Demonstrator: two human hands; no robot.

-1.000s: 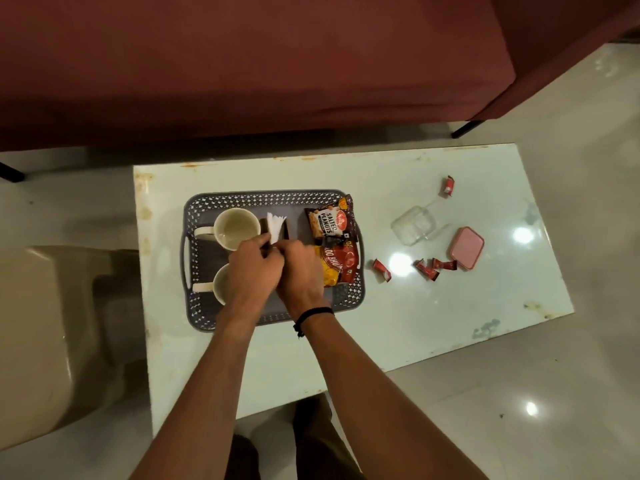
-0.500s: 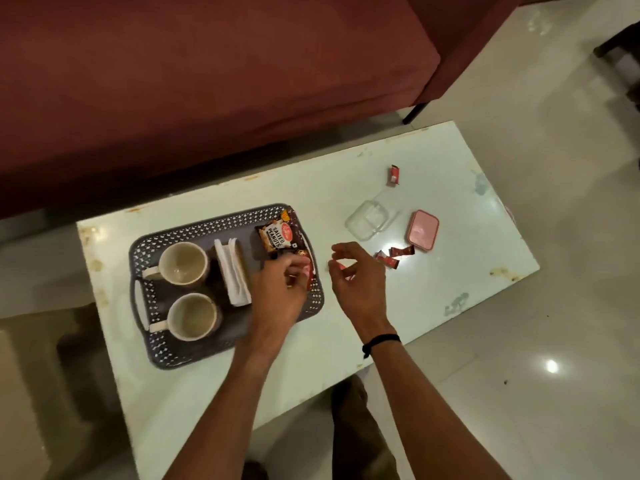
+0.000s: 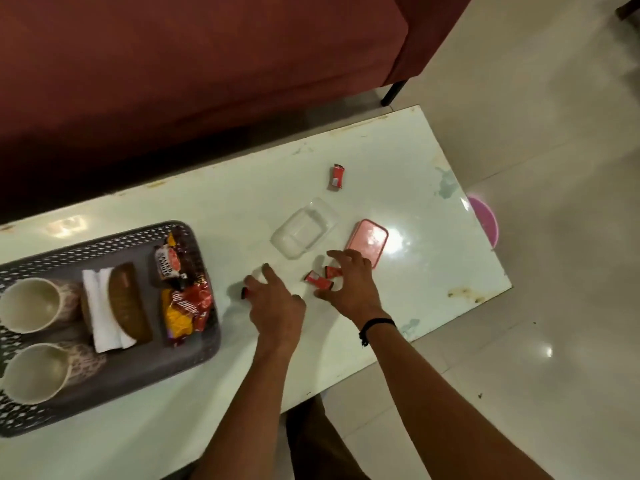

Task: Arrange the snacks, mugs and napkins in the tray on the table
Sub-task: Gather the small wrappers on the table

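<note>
Your desk (image 3: 398, 161) carries the grey tray (image 3: 194, 348) at its left end, already holding two mugs (image 3: 29, 304), the folded napkins (image 3: 98, 306) and the snack packets (image 3: 185, 308). Still loose on the bare top are the small red candies (image 3: 317, 279), with one more (image 3: 337, 175) well apart near the far edge, beside a clear container (image 3: 304, 230) and its pink lid (image 3: 367, 242).

Your right hand (image 3: 349, 287) hovers spread wide over the candies, holding nothing yet. Close thumb and fingers low around both wrappers so they gather together instead of skidding on the glossy surface.

Your left hand (image 3: 275, 306) rests with curled fingers just beside a small dark-red thing at its fingertips; whether it grips that, I cannot tell. Use it to sweep that piece toward the tray.

The tray's left side and the nearer mug (image 3: 36, 372) are cut off by the frame, and the brown object lying on the napkins is too blurred to name.
</note>
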